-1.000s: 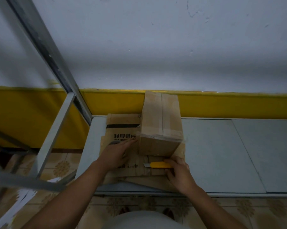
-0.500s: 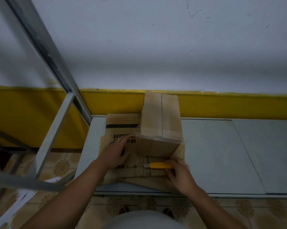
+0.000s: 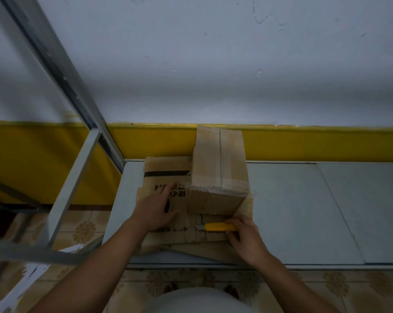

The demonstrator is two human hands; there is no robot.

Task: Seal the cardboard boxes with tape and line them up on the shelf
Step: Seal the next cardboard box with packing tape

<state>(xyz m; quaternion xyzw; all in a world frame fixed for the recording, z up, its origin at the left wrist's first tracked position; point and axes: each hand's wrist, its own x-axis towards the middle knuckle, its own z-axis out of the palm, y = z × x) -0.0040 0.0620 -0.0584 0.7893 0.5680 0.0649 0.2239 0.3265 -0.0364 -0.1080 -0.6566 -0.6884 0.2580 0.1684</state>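
Head camera looks down over a pale grey shelf (image 3: 292, 211) set against a wall that is yellow (image 3: 315, 145) low down and whitish above. On the left part of the shelf stands a sealed cardboard box (image 3: 219, 177), upright, with a strip of clear tape (image 3: 215, 154) running along its top seam and another band wrapped across the near edge. The box sits on a flattened sheet of cardboard (image 3: 166, 175) that carries black printed characters and a dark stripe; more flat cardboard pokes out beneath it at the shelf's front edge.

The person's left hand (image 3: 154, 211) lies palm down on the flat cardboard just to the left of the box, fingers spread and stretched forward over the printing, gripping nothing. The fingertips are close to the box's left side; I cannot tell whether they touch it.

The right hand (image 3: 245, 236) is closed around the rear of a yellow utility knife (image 3: 218, 227), which lies nearly level on the flat cardboard right in front of the box, its metal tip pointing left.

A slanting metal frame (image 3: 62, 71) of grey bars crosses the left side, and patterned floor tiles (image 3: 82, 231) show below the shelf. White papers (image 3: 30, 274) lie at lower left.
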